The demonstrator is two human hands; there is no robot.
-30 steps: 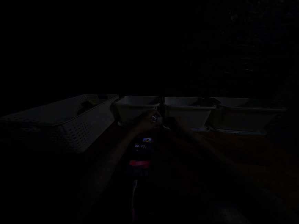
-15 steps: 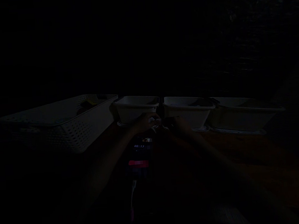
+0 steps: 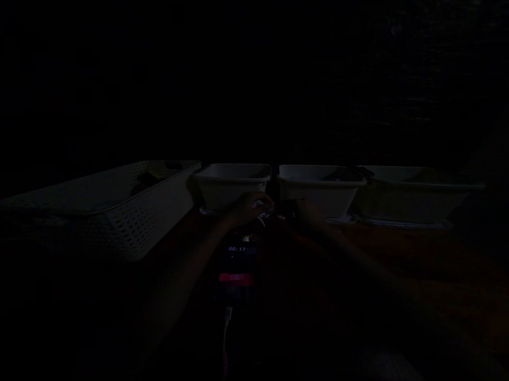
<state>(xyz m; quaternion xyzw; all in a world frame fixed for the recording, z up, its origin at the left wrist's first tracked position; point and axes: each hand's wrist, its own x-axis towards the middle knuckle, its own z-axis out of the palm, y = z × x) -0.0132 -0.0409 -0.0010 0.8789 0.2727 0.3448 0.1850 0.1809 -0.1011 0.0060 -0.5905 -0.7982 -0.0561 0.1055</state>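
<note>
The picture is very dark. In front of the bins, my left hand (image 3: pixel 246 207) is closed round a small, pale, crumpled-looking thing (image 3: pixel 261 206); its kind does not show. My right hand (image 3: pixel 305 211) is just to the right, its fingers bent together towards the left one. A faint light spot shows at its fingertips, too dim to name. Below the hands lies a lit phone (image 3: pixel 238 265) with a timer at 00:17 and a red bar, and a white cable (image 3: pixel 225 331) runs from its lower end.
A white perforated basket (image 3: pixel 151 222) stands at the left with a dim yellowish item (image 3: pixel 150 176) inside. Three pale plastic bins stand in a row behind the hands: a left bin (image 3: pixel 232 186), a middle bin (image 3: pixel 320 194) and a right bin (image 3: pixel 409 199). The brown tabletop (image 3: pixel 418 254) shows faintly.
My hands have drawn slightly apart, the right one shifting a little to the right. The pale thing stays with my left hand. Phone, basket and bins have not moved.
</note>
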